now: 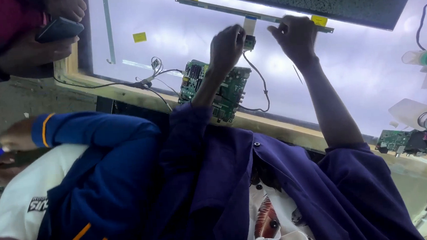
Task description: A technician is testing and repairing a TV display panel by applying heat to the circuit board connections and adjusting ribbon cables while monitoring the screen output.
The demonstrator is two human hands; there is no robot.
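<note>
board (214, 88) lies nearest, on lit panel (176, 31) | left hand (226, 47) fingers curled, pinching flat ribbon (249, 24) by its connector | right hand (296, 36) fingers pressed on thin strip (245, 12) at far edge | ribbon likely light, floppy, tear-prone: grip the stiff end, not the film

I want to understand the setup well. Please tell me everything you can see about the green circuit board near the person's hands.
The green circuit board is a flat rectangle crowded with small parts and connectors, with a dark finned block near its upper left corner. It lies tilted on the glowing white panel, near the wooden frame edge. The person's left forearm crosses above it, hiding part of the middle. Thin dark wires leave its right side and curve upward toward the left hand. Other wires lie by its left side.
</note>
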